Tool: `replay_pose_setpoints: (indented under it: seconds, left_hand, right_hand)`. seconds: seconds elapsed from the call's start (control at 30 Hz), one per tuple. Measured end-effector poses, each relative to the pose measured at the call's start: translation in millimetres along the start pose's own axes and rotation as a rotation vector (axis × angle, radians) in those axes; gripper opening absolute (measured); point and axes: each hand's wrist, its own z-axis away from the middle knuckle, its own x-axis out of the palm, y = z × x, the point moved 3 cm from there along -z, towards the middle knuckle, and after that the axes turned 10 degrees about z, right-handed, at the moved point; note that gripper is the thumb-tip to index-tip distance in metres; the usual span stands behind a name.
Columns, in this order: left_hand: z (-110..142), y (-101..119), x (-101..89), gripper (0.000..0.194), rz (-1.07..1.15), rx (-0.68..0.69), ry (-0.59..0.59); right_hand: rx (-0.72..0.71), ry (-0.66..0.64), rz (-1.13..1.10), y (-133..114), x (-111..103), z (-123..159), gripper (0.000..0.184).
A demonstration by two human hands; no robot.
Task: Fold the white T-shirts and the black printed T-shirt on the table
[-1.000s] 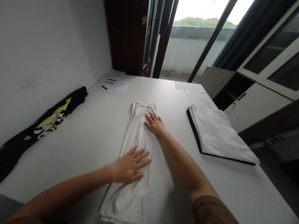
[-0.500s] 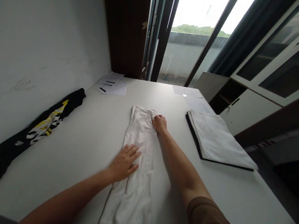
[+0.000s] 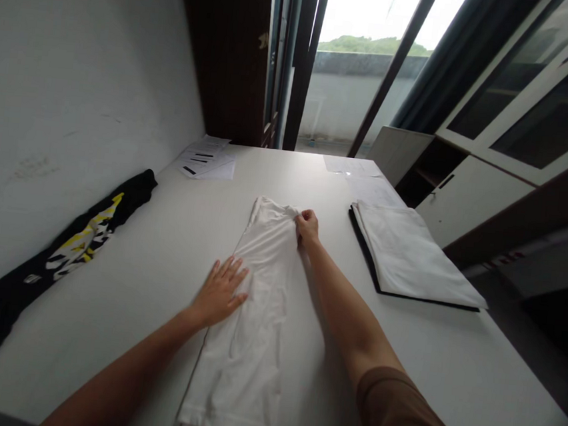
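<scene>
A white garment (image 3: 258, 318), folded into a long strip, lies lengthwise in front of me on the white table (image 3: 186, 230). What kind of garment it is I cannot make out. My left hand (image 3: 221, 291) rests flat along its left edge, fingers apart. At the far right corner, my right hand (image 3: 307, 227) is closed on the cloth and pinches it. Creases run from that pinched corner across the upper part of the strip.
On the right lies a folded stack of white cloth (image 3: 405, 251) with a black layer beneath. A black garment with a yellow and white print (image 3: 85, 241) lies along the wall at left. Paper sheets (image 3: 209, 159) lie at the far left, with more sheets (image 3: 362, 177) far right.
My right hand has gone from lying flat on the cloth to pinching its far right corner, pulling it slightly rightward. My left hand has slid left to the garment's edge.
</scene>
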Motion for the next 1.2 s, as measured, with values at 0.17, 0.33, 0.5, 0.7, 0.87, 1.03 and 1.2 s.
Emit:
replay_pose_setpoints:
  seconds: [0.17, 0.33, 0.5, 0.7, 0.87, 1.03, 1.2]
  left_hand:
    - [17, 62, 1.7, 0.067, 0.064, 0.248, -0.15]
    - [34, 107, -7.9, 0.063, 0.219, 0.473, -0.298]
    - [37, 112, -7.8, 0.052, 0.382, 0.557, -0.37]
    - [26, 89, -2.4, 0.02, 0.96, 0.331, -0.313]
    - [0, 22, -6.4, 0.022, 1.363, -0.165, 0.274]
    - [-16, -33, -14.8, 0.02, 1.561, -0.374, 0.633]
    - [-17, -49, -15.0, 0.029, 1.482, -0.398, 0.679]
  right_hand:
    - [-0.11, -0.038, 0.22, 2, -9, 1, 0.018]
    - [-0.137, -0.086, 0.419, -2, -13, 5, 0.044]
    - [-0.179, -0.208, 0.47, -10, -10, 5, 0.038]
    - [-0.023, -0.125, 0.057, -10, -28, -1, 0.039]
    - [0.083, -0.118, -0.31, -40, -31, 4, 0.047]
    - [-0.107, -0.536, -0.609, -90, 5, 32, 0.052]
    - [-0.081, -0.45, -0.478, -76, 23, 33, 0.019]
